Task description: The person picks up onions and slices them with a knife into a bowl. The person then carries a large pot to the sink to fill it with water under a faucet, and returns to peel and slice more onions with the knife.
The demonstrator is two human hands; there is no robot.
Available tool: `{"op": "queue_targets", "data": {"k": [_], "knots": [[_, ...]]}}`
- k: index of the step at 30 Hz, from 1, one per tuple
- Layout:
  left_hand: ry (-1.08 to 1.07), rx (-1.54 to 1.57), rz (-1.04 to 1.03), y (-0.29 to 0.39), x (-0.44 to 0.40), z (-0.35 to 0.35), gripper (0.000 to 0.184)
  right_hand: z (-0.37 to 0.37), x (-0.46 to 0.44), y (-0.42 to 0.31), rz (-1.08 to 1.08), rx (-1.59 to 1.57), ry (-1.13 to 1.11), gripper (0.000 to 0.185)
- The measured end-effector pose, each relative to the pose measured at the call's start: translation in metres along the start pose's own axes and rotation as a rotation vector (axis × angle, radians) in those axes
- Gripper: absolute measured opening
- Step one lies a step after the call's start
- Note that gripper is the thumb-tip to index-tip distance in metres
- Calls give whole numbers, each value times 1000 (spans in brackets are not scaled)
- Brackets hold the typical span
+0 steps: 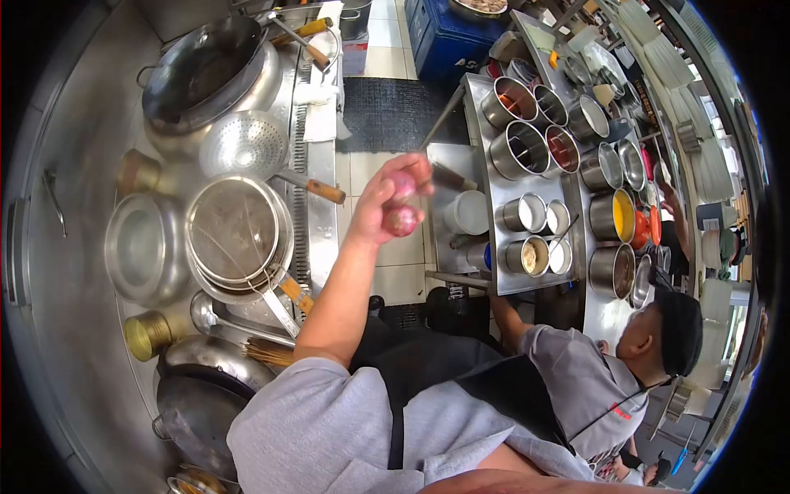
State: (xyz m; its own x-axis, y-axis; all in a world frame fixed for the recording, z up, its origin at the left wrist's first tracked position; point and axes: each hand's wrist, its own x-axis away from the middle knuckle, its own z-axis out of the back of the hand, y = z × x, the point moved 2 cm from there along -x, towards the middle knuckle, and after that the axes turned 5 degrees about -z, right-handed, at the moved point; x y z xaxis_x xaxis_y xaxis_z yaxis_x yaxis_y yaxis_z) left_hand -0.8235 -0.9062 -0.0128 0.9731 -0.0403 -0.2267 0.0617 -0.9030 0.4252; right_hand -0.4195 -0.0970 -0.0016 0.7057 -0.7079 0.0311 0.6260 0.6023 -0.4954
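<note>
My left hand (385, 202) is raised above the aisle floor, its arm reaching up from the left side of my body. Its fingers are curled round two small red onions: one red onion (402, 186) lies against the palm and the other red onion (401, 221) bulges out at the lower edge of the hand. The fingertips are slightly blurred. Nothing else is touched by this hand. My right hand does not show.
A steel stove counter on the left carries a wok (202, 74), a perforated ladle (244, 146) and a round strainer (233, 221). Metal sauce pots (520, 150) fill a steel rack at right. A co-worker in a black cap (680, 333) stands close by. A blue bin (457, 41) is ahead.
</note>
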Motion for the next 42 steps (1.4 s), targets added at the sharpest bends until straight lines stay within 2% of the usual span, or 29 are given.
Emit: {"op": "queue_targets", "data": {"k": [4,10,13,16,21,26,30,33,36,40,42], "knots": [[-149,81,27,-29,-83,2,63,19,-22,-1,22,17,30,57],[-197,46,-7,-40,-206,0,63,16,-68,-12,99,52,42,57],[-235,55,-21,-38,-254,10,63,-10,-105,-19,180,34,39,58],[-183,42,4,-35,-288,30,63,-39,-147,-36,275,-18,35,58],[-95,-8,48,-9,-332,57,64,-128,-194,-67,430,-40,-51,58],[-64,-73,-6,36,-415,102,68,-151,-194,-107,386,40,-64,57],[-42,-91,36,78,-498,158,70,-214,-161,-217,93,154,-174,55],[-55,-93,56,127,-557,187,70,-268,-136,-309,-120,233,-377,55],[-78,-122,48,164,-619,197,71,-323,-127,-439,-306,343,-748,56],[-70,-128,77,161,-698,194,69,-365,-139,-632,-600,428,-1357,61],[-146,-173,168,141,-734,192,70,-373,-176,-730,-567,323,-1460,64]]}}
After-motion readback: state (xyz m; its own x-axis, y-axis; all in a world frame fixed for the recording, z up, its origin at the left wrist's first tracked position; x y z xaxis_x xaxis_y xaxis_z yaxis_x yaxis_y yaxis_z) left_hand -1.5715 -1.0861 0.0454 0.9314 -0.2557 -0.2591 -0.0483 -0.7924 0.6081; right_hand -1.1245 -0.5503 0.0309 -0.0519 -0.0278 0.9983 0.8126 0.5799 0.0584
